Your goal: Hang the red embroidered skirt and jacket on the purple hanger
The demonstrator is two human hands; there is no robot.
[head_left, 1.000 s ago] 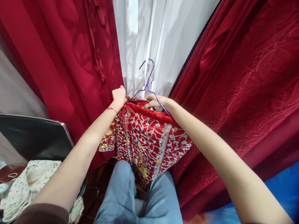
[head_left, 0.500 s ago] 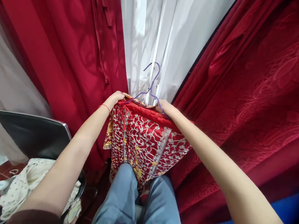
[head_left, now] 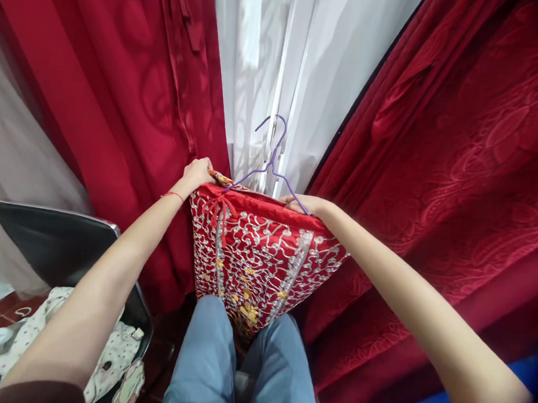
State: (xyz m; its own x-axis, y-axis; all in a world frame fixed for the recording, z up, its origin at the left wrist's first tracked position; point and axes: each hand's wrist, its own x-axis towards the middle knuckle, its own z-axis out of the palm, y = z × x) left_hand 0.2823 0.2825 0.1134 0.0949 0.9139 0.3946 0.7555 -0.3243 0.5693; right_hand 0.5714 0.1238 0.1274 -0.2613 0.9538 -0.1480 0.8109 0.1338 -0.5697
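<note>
A single camera, worn on the person's head, looks forward and down along both outstretched arms. It sits close above the jeans-clad knees, with the left hand [head_left: 195, 172] and right hand [head_left: 306, 204] at mid-frame, gripping the top edge of a red embroidered garment [head_left: 256, 250] on a purple wire hanger [head_left: 272, 164]. Beyond the grip hang curtains; left of it and nearer, a chair [head_left: 56, 240].
</note>
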